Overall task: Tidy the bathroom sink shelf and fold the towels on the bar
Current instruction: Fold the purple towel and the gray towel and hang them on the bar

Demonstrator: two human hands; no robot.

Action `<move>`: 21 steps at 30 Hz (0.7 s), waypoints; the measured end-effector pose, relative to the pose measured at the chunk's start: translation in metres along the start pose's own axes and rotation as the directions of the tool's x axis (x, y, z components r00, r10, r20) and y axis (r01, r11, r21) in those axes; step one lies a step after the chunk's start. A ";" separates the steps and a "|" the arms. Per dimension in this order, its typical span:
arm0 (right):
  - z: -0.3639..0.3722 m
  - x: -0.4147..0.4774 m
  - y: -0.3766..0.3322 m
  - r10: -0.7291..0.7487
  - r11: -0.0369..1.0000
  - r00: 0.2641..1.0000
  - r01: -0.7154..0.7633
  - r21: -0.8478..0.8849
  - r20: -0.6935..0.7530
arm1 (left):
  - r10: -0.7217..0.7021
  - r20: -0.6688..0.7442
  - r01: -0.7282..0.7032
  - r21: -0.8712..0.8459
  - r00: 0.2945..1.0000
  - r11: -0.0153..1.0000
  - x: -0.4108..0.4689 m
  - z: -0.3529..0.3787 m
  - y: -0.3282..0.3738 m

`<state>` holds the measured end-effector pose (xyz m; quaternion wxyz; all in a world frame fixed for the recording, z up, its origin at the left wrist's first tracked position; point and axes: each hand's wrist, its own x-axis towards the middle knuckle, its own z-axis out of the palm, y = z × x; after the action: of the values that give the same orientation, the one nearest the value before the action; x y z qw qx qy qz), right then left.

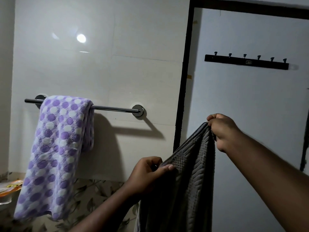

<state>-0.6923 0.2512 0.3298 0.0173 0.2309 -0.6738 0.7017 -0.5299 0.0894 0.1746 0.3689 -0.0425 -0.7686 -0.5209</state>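
**Two hands hold up a grey towel**

The right hand (pixel 223 131) is up high, with its fingers pinched tight on the top corner of the grey towel (pixel 185 186). The left hand (pixel 148 173) is lower down and to the left of it. Its thumb lies flat on the towel's edge and its fingers curl shut behind the cloth. The top edge of the towel runs tight and slanted from the left fingers up to the right fingers. The rest of the towel hangs down below both hands and goes off the bottom of the view.

Far to the left of the left fingers, and a bit higher, is a shiny metal towel bar (pixel 113 108) on the tiled wall (pixel 100 64). A purple and white spotted towel (pixel 55 156) hangs over the left part of the bar. It is folded over and droops down long. The right part of the bar is bare.

Above the right fingers, a black rack of hooks (pixel 246 61) is fixed on the door (pixel 250 101).
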 end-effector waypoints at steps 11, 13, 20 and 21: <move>-0.007 -0.008 0.003 -0.160 0.981 0.986 0.164 0.105 -0.040 | -0.163 -0.003 0.163 -0.006 0.987 0.987 -0.006 -0.002 -0.012; -0.004 -0.025 0.006 -0.323 0.944 0.903 0.327 0.036 0.282 | -0.095 -0.061 0.103 0.149 0.994 0.984 0.005 -0.003 0.003; 0.008 -0.047 0.030 -0.080 0.742 0.581 0.577 -0.340 0.810 | -0.029 0.044 0.027 0.041 0.999 0.999 0.032 0.006 0.052; 0.005 -0.044 0.031 -0.121 0.758 0.610 0.566 -0.324 0.783 | -0.040 0.089 0.037 0.031 0.995 0.999 0.032 0.006 0.054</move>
<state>-0.6620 0.2565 0.2858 -0.0426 0.6032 -0.7327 0.3123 -0.5317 0.1083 0.2343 0.3246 -0.0456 -0.7927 -0.5140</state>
